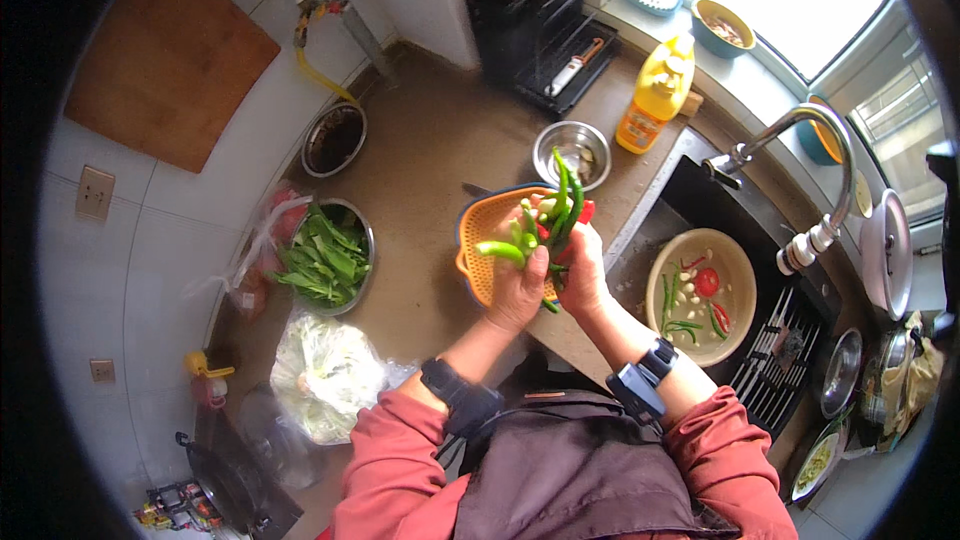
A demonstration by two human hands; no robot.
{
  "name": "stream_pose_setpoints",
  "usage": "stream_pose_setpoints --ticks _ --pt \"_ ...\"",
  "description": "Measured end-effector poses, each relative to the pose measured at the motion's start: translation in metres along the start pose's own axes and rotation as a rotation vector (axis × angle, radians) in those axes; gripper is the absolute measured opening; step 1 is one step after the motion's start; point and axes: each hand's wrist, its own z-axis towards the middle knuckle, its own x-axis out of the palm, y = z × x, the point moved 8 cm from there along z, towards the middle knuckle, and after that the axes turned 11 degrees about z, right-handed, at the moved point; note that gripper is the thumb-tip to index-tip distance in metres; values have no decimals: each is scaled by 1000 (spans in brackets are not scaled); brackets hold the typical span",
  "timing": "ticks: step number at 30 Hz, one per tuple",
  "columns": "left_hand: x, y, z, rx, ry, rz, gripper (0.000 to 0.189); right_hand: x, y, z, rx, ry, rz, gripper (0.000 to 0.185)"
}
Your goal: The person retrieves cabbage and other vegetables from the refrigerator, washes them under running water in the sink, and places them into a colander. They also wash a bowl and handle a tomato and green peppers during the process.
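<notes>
Between my left hand (519, 281) and my right hand (586, 270) is a bunch of green chili peppers (568, 202). Bits of red pepper (586, 211) and pale garlic cloves (548, 205) show among them. Both hands are cupped together around this bunch, above an orange plastic basket (474, 229) with a blue rim. My hands hide much of the basket's inside. To the right, a beige basin (655, 270) of water stands in the black sink (679, 187). Green peppers, red pepper pieces, garlic cloves and a round red slice (706, 282) lie in its water.
A steel bowl (571, 127) sits just beyond the basket, near a yellow bottle (654, 101). The faucet (840, 165) arches over the sink. Left on the counter are a bowl of leafy greens (326, 259) and a plastic bag of vegetables (326, 379). A knife rack (517, 37) stands behind.
</notes>
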Motion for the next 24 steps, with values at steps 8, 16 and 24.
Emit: stream_pose_setpoints --ticks 8,16,24 --pt "-50 47 3 96 46 677 35 -39 -42 35 133 -70 -446 48" --pt "-55 39 6 -11 -9 436 26 -13 -12 29 -88 139 -1112 45" --pt "-45 16 13 67 -9 566 24 42 21 12 -455 392 -1137 23"
